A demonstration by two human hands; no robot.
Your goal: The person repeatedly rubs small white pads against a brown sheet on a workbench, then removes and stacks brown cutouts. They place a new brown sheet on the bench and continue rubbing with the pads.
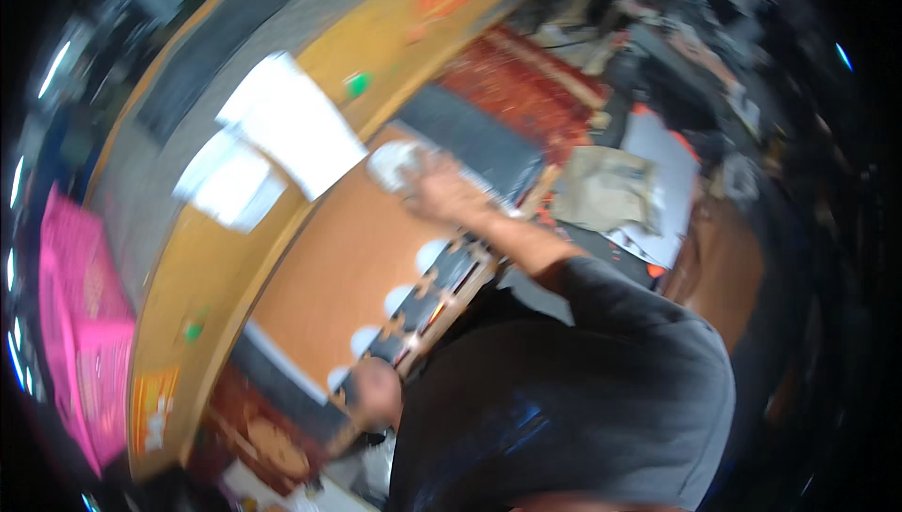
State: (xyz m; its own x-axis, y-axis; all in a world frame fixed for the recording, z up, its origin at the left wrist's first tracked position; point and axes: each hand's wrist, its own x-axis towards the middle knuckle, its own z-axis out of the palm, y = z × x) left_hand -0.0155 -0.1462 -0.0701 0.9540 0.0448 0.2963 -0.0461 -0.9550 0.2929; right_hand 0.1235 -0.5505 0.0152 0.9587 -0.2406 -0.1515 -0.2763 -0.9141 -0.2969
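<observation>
A brown sheet [315, 272] lies on the work surface in front of me. At its far right corner my right hand [440, 188] has its fingers closed on a white rounded piece [390, 166], whose kind is blurred. Several white half-round shapes [398, 302] line the sheet's near edge, beside dark grey notched pieces [411, 309]. My left hand [378, 392] is by the near left corner of the sheet, next to that notched edge. Motion smears its fingers, so whether it holds anything is unclear.
White papers [291, 122] lie across a raised yellow ledge [202, 272] beyond the sheet. A pink basket [89, 343] stands at far left. Dark slabs [470, 136] flank the sheet. To the right are a beige cloth-like item [604, 187] and a white sheet [662, 160].
</observation>
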